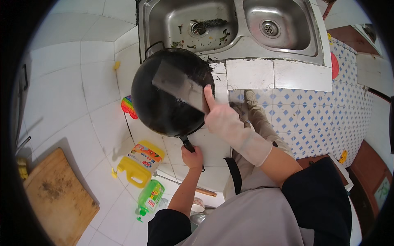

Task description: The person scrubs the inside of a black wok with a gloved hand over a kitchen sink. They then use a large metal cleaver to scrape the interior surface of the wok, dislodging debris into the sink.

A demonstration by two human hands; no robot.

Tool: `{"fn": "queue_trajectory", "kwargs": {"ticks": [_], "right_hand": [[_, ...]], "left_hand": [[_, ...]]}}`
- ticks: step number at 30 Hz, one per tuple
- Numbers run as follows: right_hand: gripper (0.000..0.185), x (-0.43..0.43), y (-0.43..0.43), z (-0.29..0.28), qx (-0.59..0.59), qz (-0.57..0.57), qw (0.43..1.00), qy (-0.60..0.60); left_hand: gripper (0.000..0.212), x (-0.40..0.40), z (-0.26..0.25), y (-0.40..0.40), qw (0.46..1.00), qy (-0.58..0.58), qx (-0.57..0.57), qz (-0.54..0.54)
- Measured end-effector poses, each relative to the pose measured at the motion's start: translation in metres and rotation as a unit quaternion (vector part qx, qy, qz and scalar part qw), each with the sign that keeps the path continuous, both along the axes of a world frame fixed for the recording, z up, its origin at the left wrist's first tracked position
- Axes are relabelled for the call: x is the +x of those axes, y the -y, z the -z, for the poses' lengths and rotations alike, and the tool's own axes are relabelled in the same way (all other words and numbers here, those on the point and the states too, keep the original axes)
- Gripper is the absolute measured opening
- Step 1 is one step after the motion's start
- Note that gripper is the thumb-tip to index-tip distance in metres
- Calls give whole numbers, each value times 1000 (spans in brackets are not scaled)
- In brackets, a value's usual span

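Observation:
A black wok [154,113] is turned bottom up on the white tiled counter, its loop-handle side at the edge of the steel double sink [240,52]. My left hand [193,156] grips the wok's black long handle. My right hand [215,112], in a thin translucent glove, holds what looks like a cleaver [178,84], its handle hidden in the hand. The broad, blurred blade lies across the wok's underside, with a finger stretched towards the blade's edge. Black flakes [210,68] cling beside the wok's rim; dark residue and leafy scraps [226,34] lie in the left basin.
Left of me are a yellow detergent jug [140,163], a green pump bottle [150,196], a wooden cutting board [60,196] and a rainbow-coloured toy [128,107]. A wooden-handled utensil [205,192] lies near my left forearm. The counter's edge runs above the patterned floor.

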State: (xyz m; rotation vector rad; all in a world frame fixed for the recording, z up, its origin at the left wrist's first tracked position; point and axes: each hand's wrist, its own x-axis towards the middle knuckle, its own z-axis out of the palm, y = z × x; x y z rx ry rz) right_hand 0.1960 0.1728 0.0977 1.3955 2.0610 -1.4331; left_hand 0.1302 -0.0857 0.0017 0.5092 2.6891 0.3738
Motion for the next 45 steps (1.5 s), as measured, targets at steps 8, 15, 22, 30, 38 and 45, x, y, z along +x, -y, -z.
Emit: {"fn": "queue_trajectory", "kwargs": {"ticks": [8, 15, 22, 30, 38, 45], "right_hand": [[81, -2, -41, -14, -42, -113, 992, 47], [83, 10, -8, -5, 32, -154, 987, 34], [85, -5, -36, -5, 14, -102, 994, 44], [82, -2, -16, -17, 6, -90, 994, 55], [83, 12, -1, -13, 9, -124, 992, -1], [79, -7, -39, -15, 7, -130, 989, 74]], "left_hand": [[34, -2, 5, 4, 999, -30, 28, 11], [34, 0, 0, 0, 999, -28, 16, 20], [35, -1, 2, 3, 1000, -24, 3, 11], [35, -2, 4, 6, 1000, -21, 10, 9], [34, -1, 2, 5, 1000, -19, 21, 8], [33, 0, 3, 2, 999, -30, 20, 13]]}}
